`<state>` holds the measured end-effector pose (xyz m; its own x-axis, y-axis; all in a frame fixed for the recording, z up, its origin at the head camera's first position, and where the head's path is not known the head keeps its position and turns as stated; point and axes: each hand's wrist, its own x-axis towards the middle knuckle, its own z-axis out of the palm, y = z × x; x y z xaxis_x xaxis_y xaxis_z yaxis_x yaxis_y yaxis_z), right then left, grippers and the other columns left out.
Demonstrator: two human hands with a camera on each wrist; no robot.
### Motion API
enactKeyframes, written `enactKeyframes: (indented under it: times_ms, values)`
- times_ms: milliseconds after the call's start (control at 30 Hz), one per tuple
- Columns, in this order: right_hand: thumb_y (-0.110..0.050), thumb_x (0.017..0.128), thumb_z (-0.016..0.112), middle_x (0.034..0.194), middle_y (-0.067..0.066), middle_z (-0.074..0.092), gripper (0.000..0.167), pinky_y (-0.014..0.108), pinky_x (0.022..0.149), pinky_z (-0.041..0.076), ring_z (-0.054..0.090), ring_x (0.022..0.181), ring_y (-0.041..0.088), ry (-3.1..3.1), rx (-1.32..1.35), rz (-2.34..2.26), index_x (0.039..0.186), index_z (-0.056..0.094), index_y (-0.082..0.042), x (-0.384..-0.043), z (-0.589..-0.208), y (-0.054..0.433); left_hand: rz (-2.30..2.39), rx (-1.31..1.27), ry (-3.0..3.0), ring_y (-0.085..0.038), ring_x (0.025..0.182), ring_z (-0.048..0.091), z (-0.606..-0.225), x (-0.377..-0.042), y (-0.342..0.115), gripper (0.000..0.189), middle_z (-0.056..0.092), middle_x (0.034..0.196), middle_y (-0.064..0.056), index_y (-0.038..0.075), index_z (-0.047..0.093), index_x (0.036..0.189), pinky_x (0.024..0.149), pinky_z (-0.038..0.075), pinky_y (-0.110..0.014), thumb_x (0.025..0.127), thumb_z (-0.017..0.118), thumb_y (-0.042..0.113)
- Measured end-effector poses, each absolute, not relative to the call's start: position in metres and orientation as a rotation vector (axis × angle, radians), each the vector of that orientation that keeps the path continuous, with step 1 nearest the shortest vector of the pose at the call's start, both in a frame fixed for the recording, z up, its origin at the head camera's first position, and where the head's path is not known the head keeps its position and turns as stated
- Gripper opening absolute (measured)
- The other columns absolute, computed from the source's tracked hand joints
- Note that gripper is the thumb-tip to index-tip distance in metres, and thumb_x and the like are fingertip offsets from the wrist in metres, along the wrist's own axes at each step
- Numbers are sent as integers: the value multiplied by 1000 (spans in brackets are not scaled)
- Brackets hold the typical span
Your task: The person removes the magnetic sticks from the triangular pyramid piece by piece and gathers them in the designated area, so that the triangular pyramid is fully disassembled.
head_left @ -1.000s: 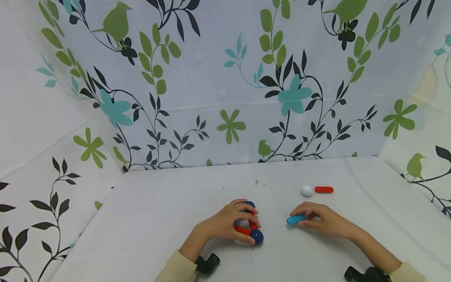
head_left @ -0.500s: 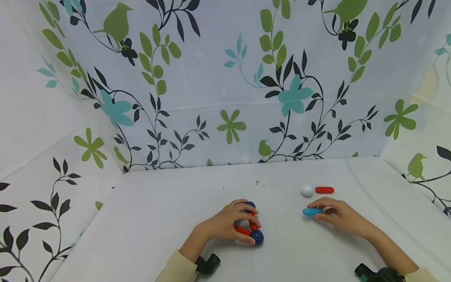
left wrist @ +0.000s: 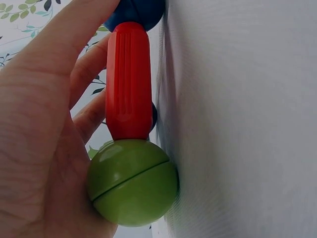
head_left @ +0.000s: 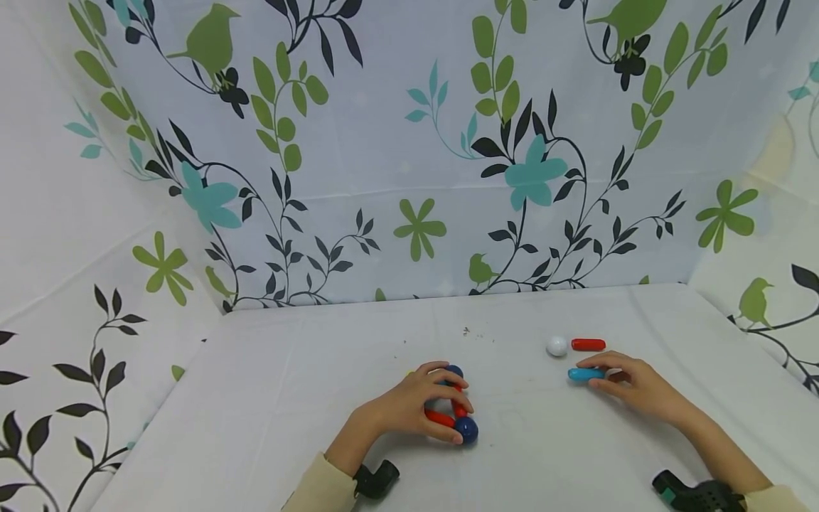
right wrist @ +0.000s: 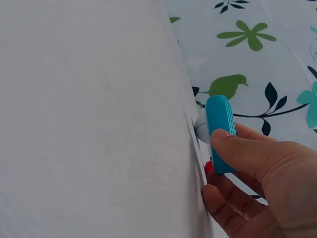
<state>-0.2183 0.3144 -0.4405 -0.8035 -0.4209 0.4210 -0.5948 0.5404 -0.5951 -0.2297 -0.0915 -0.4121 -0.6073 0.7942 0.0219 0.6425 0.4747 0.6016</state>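
Observation:
My left hand (head_left: 419, 403) grips a built piece of toy rods and balls on the table. From under the fingers show a dark blue ball (head_left: 466, 429), a red rod (head_left: 440, 418) and another blue ball behind. In the left wrist view the red rod (left wrist: 129, 82) joins a green ball (left wrist: 132, 182) lying by the palm. The palm and fingers hide much of the piece. Between thumb and fingers, my right hand (head_left: 633, 384) pinches a light blue rod (head_left: 585, 374); the right wrist view shows the thumb across the blue rod (right wrist: 220, 111).
A white ball (head_left: 557, 346) and a loose red rod (head_left: 588, 345) lie just beyond the right hand. The white table (head_left: 320, 355) backs onto a patterned cloth (head_left: 384, 142), with more cloth at both sides. Black cameras (head_left: 377, 480) sit on the wrists.
My right hand has moved right and slightly away from me with the light blue rod, coming close to the white ball and red rod. The left hand has stayed still on the built piece.

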Motion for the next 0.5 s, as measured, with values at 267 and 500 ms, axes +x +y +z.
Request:
enactKeyframes:
  times_ms: [267,500]
  values:
    - [1,85,71,109,-6,67,30,13,75,49,56,92,-1,-2591,791,1069,114,67,-5,-222,-441,322,843,1239,2457,-30,145,18,-411,-229,-92,35,51,139,4,29,68,114,110,25,-61,82,78,37]
    - [-1,86,71,108,-10,66,27,14,75,48,53,91,-4,-2632,712,1022,113,67,-4,-227,-441,333,846,1261,2459,-30,145,19,-414,-230,-92,35,50,139,4,30,68,115,110,26,-59,82,78,38]
